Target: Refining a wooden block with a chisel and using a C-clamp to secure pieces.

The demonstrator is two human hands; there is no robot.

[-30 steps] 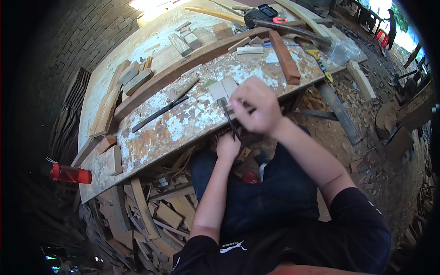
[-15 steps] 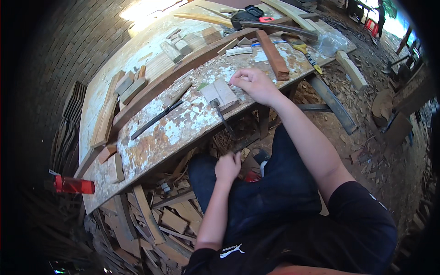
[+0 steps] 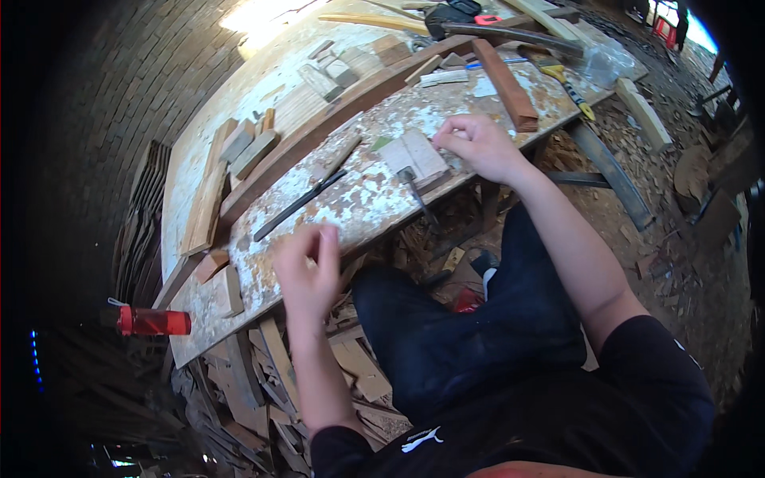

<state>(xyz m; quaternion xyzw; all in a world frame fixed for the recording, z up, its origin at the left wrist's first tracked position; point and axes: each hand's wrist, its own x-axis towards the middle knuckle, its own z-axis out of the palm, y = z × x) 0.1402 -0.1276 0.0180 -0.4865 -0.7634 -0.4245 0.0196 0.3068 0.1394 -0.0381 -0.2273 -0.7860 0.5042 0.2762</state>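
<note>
Over the table's near edge my left hand (image 3: 309,271) is raised, slightly blurred, its fingers loosely curled with a gap to the thumb. Nothing shows in it. My right hand (image 3: 483,150) has thumb and fingertips pinched together beside the right edge of a flat pale wooden board (image 3: 414,156). Whatever the pinch may hold is too small to make out. A dark metal clamp (image 3: 416,188) presses on the board at the table edge, its lower end hanging below. Left of the board lie a thin wooden stick (image 3: 341,156) and a long black metal tool (image 3: 296,207).
A reddish wood block (image 3: 507,86), a yellow-handled brush (image 3: 570,86) and a clear plastic bag (image 3: 610,64) lie to the right. A long beam (image 3: 311,143) crosses the worktable (image 3: 351,209). A red bottle (image 3: 155,321) stands out at the left corner. Scrap wood covers the ground.
My left hand has risen from below the clamp to above the table's near edge, moving left. My right hand stays pinched by the board. The whole view has shifted slightly.
</note>
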